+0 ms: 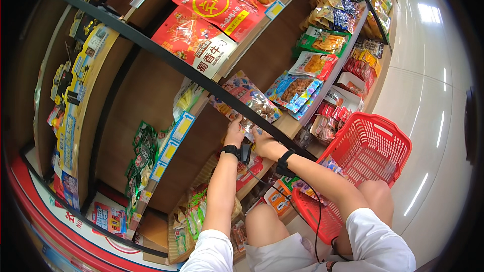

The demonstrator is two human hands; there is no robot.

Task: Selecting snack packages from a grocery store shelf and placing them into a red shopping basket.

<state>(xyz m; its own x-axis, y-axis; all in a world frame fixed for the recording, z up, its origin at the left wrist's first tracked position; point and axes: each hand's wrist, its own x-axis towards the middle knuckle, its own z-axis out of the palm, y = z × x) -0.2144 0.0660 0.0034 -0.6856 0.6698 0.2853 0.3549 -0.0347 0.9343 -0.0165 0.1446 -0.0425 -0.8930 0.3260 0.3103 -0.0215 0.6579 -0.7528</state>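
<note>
Both hands reach in at a wooden store shelf, beyond a black metal shelf post. My left hand grips the lower left corner of a colourful plastic snack bag with a clear window showing brown pieces. At the same bag's lower edge, on the right, is my right hand, its fingertips on the plastic. The bag lies tilted on the shelf board, partly hidden by the post. Each wrist wears a black strap, and a cable hangs from the left one. Similar blue snack bags stand to the right.
A red plastic basket stands on the floor beside my knees, with colourful packets inside. The black post crosses diagonally before the shelves. Red snack pouches fill the upper shelf; green packets sit at left. Pale floor tiles lie at right.
</note>
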